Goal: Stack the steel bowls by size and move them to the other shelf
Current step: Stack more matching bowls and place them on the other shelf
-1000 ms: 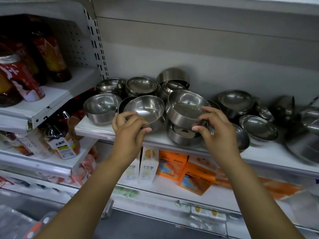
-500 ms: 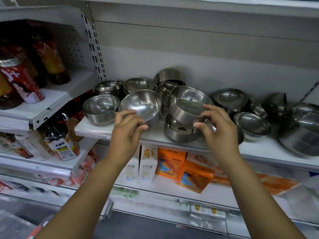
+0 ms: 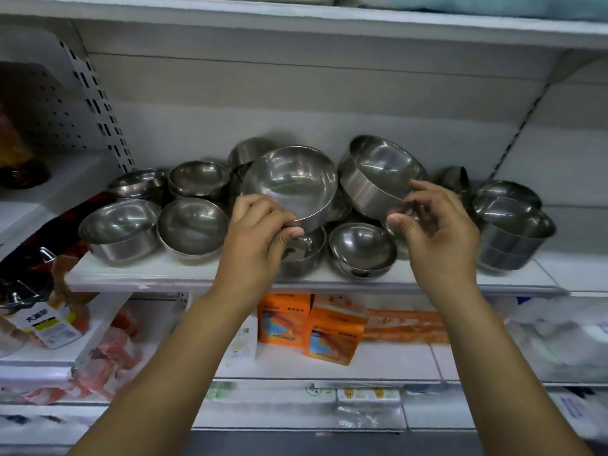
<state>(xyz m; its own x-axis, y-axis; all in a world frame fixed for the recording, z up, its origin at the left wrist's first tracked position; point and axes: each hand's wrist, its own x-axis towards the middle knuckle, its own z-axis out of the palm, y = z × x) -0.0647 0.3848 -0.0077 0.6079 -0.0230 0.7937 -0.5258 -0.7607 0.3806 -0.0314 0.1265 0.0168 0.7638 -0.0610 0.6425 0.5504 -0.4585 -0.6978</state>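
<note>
Here, both bare hands were up at the white metal shelf [image 3: 171, 274], each holding one bowl clear of it. The left hand [image 3: 253, 245] had its thumb and fingers pinched on the near rim of a round shiny steel bowl [image 3: 291, 182], tilted so its inside faced the viewer. The right hand [image 3: 437, 235] gripped the lower wall of a second, deeper steel bowl [image 3: 381, 174], also tilted toward the viewer, thumb at the front and fingers curled over the rim. The two held bowls sat just beside each other, edges near, touching or not I could not tell. Under and around them lay the loose pile of steel bowls [image 3: 194, 225] on the shelf: two wide ones at front left, smaller ones behind, one small round bowl [image 3: 362, 245] between the hands, nested in another. At far right stood a nested stack of larger steel bowls [image 3: 511, 232], upright. On the shelf below were orange cardboard boxes [image 3: 332, 327]. Left side had packaged goods, blurred.
</note>
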